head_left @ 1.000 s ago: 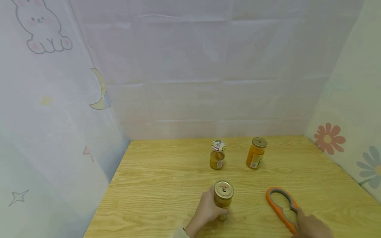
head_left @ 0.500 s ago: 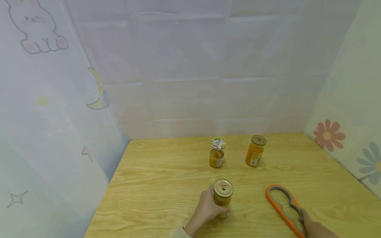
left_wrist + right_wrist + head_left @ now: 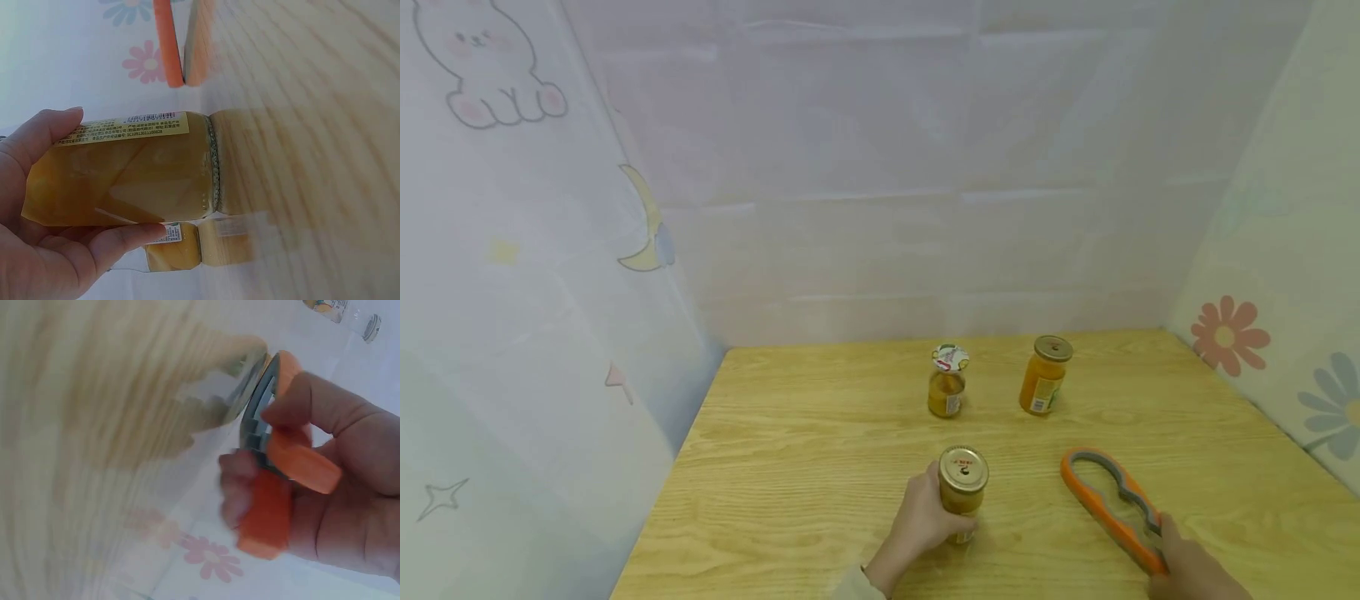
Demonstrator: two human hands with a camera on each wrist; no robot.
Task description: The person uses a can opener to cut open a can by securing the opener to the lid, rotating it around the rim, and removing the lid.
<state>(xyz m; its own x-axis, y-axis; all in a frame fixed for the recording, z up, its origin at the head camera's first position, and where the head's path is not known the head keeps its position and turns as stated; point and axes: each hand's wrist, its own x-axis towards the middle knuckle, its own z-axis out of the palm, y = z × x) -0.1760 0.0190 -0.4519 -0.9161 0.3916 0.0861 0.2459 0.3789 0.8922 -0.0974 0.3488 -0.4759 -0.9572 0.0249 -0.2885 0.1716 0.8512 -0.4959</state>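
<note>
In the head view my left hand (image 3: 917, 517) grips a glass jar (image 3: 961, 496) with a gold lid, upright near the table's front. The left wrist view shows thumb and fingers around the jar (image 3: 119, 181), which holds yellowish contents and bears a yellow printed label. To the right, my right hand (image 3: 1195, 571) holds an orange jar opener (image 3: 1103, 518) with a grey toothed inner edge, its loop pointing forward and left, apart from the jar. Fingers curl around the opener's orange handles (image 3: 265, 515) in the right wrist view. Whether its loop touches the table cannot be told.
Farther back on the wooden table (image 3: 790, 467) stand a small jar (image 3: 946, 396) with a white patterned lid and an orange-filled jar (image 3: 1043, 383) with a gold lid. Printed cloth (image 3: 865, 183) hangs behind the table and along both sides.
My right hand has taken a firmer hold of the jar opener, and its loop has shifted slightly left and forward. The left hand and its jar stay nearly in place; the head view tilts slightly.
</note>
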